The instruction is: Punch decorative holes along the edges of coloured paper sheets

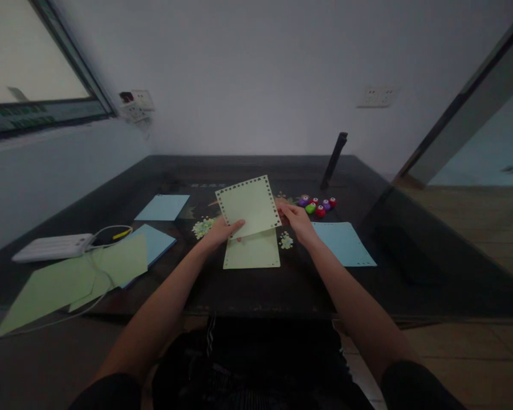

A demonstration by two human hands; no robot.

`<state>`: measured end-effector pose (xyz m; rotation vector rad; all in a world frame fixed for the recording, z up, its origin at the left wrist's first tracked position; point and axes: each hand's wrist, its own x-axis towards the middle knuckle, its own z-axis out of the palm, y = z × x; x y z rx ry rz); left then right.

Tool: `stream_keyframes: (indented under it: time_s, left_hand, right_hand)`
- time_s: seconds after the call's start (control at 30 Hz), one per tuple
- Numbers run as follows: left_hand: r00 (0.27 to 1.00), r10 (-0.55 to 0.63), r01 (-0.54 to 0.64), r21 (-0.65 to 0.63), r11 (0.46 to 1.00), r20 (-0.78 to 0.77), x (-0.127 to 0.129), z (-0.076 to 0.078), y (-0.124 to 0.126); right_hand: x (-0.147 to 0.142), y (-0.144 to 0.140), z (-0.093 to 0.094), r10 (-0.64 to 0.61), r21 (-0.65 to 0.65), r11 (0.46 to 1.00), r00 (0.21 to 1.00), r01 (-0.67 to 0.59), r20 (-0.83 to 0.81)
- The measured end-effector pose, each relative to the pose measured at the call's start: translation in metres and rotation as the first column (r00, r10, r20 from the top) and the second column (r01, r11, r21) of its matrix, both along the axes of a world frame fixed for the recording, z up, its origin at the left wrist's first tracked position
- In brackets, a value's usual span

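A pale green sheet of paper (250, 206) with small dark shapes along its edges is tilted up above the table. My left hand (223, 230) grips its lower left part, thumb on top. At the sheet's right edge, the fingers of my right hand (297, 219) are pressed together on it. Below lies a second pale green sheet (252, 253), partly covered, with small marks near its bottom edge. Right of my right hand is a light blue sheet (344, 244) with marks along its borders. Several small round punches (318, 206) in red, purple and green sit behind it.
On the left lie a light blue sheet (163, 207), loose green sheets (64, 285) over blue paper (154, 242), and a white power bank (53, 247) with a cable (106, 273). A black upright object (334, 161) stands at the back right of the dark table (256, 293).
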<state>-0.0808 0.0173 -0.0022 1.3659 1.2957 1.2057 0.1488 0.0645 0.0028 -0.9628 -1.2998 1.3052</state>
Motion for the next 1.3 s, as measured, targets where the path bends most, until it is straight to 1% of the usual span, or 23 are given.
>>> stream_keyframes:
  time_s: [0.17,0.23,0.33,0.43,0.53,0.57,0.63,0.73,0.8,0.83,0.9,0.97,1.13,1.23,1.3]
  left_hand:
    - [0.979,0.121,-0.128,0.036,0.991,0.162,-0.004,-0.001,0.006]
    - [0.953,0.163,-0.177,0.029,0.984,0.257,-0.005,0.000,0.008]
    - [0.908,0.194,-0.209,0.001,0.978,0.371,-0.007,0.002,0.009]
    - [0.888,0.204,-0.221,-0.007,0.975,0.413,-0.008,0.003,0.009]
    - [0.886,0.201,-0.214,-0.016,0.977,0.418,-0.009,0.002,0.009]
    - [0.884,0.200,-0.214,-0.016,0.977,0.422,-0.009,0.002,0.010]
    - [0.882,0.198,-0.215,-0.009,0.977,0.428,-0.008,0.001,0.011]
    - [0.884,0.205,-0.220,-0.015,0.975,0.420,-0.007,-0.002,0.011]
    - [0.893,0.203,-0.213,-0.022,0.977,0.401,-0.006,-0.004,0.011]
    - [0.902,0.196,-0.203,-0.023,0.979,0.384,-0.006,-0.005,0.011]
    - [0.924,0.167,-0.170,-0.021,0.985,0.343,-0.005,-0.006,0.010]
    - [0.941,0.140,-0.141,-0.019,0.990,0.309,-0.005,-0.008,0.010]
    - [0.964,0.135,-0.130,-0.036,0.991,0.230,-0.003,-0.007,0.009]
    - [0.970,0.134,-0.128,-0.042,0.991,0.201,-0.002,-0.006,0.008]
    - [0.971,0.126,-0.119,-0.045,0.992,0.201,-0.002,-0.005,0.006]
  right_hand:
    - [0.002,0.005,-0.002,0.048,0.028,0.998,0.995,-0.050,0.093]
    - [0.001,0.009,-0.005,0.055,0.036,0.998,0.988,-0.061,0.141]
    - [-0.002,0.017,-0.011,0.063,0.045,0.996,0.972,-0.075,0.227]
    - [-0.008,0.028,-0.016,0.061,0.075,0.993,0.943,-0.091,0.326]
    - [-0.019,0.040,-0.018,-0.017,0.152,0.987,0.882,-0.062,0.472]
    - [-0.023,0.043,-0.017,-0.065,0.199,0.979,0.843,-0.050,0.534]
    - [-0.034,0.046,-0.015,-0.185,0.310,0.950,0.728,-0.039,0.660]
    - [-0.048,0.045,-0.011,-0.354,0.431,0.901,0.489,-0.050,0.797]
    - [-0.054,0.043,-0.009,-0.412,0.462,0.883,0.342,-0.078,0.845]
    - [-0.057,0.042,-0.008,-0.427,0.469,0.878,0.286,-0.096,0.858]
    - [-0.060,0.041,-0.007,-0.435,0.467,0.876,0.217,-0.124,0.874]
    - [-0.062,0.043,-0.008,-0.421,0.448,0.884,0.191,-0.135,0.887]
    - [-0.067,0.049,-0.014,-0.380,0.402,0.911,0.192,-0.093,0.905]
    - [-0.067,0.051,-0.015,-0.382,0.408,0.911,0.250,-0.060,0.890]
    - [-0.063,0.052,-0.013,-0.401,0.430,0.902,0.318,-0.024,0.859]
